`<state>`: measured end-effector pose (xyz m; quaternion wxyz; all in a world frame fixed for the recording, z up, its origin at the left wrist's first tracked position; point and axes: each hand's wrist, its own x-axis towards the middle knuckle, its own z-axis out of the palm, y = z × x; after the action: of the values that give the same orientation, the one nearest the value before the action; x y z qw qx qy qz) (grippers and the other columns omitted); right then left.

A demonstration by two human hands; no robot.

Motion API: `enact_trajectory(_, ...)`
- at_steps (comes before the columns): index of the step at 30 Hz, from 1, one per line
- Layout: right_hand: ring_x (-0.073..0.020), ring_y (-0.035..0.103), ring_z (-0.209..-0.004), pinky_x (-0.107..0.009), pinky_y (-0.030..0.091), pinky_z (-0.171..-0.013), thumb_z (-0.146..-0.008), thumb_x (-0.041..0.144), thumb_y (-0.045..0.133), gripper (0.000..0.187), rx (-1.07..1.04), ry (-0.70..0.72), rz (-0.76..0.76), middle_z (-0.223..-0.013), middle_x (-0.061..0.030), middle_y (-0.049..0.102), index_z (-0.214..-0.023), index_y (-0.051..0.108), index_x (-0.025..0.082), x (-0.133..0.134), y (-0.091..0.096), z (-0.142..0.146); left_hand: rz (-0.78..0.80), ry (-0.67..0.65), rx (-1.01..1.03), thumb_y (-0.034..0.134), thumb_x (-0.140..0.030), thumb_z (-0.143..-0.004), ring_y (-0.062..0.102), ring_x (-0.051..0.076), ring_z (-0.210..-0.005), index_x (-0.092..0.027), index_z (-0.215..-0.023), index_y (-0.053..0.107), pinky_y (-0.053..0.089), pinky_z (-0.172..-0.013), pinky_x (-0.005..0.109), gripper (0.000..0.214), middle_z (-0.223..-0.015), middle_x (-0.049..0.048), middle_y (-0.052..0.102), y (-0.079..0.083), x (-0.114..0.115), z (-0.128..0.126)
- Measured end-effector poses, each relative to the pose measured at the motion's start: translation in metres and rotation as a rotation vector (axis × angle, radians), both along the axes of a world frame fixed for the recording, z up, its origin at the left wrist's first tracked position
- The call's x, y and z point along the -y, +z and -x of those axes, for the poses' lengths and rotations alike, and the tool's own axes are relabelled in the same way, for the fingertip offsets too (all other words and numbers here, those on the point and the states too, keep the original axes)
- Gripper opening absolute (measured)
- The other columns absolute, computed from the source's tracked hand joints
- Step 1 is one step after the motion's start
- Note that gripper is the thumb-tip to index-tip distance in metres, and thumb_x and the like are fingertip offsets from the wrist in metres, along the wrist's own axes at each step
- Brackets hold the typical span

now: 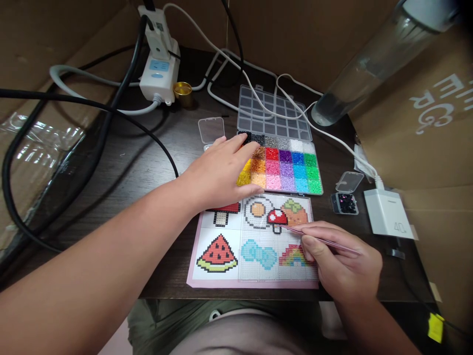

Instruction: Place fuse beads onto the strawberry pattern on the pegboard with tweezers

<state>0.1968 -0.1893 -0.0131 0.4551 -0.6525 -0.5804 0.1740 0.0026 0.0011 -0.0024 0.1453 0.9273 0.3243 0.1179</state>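
Pink tweezers (332, 240) are gripped in my right hand (342, 259). Their tips reach the lower edge of a small red, white and black bead mushroom (277, 218) on a clear pegboard (258, 282). Under the pegboard lies a pattern sheet (218, 280) with a watermelon, an egg, a bow and a rainbow. My left hand (218, 172) rests with spread fingers over the left side of a sorted bead box (286, 170). Its fingertips are by the black beads (244, 135), and the hand hides some left compartments. Whether a bead sits in the tweezer tips is too small to tell.
The box's open clear lid (275, 111) lies behind it, crossed by white cables. A small open case of dark beads (345, 203) and a white charger (388, 214) stand right. A power strip (158, 76), gold cup (184, 93) and clear bottle (369, 69) are behind.
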Motion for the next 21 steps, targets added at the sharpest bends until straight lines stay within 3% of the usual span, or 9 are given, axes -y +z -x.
enact_trajectory(21,-0.0183,0.073,-0.073,-0.031,0.063,-0.067,-0.084,0.011,0.069,0.016,-0.012,0.01,0.026,-0.086,-0.0021,0.079,-0.085,0.078,0.024,0.001,0.0021,-0.0014,-0.001,-0.008,-0.002,0.061,-0.057,-0.083,0.033,0.032,-0.144,-0.018,-0.145,0.037,0.022,-0.12,0.047,0.077,-0.153,0.0155,0.039,-0.0001,0.0002,0.0001)
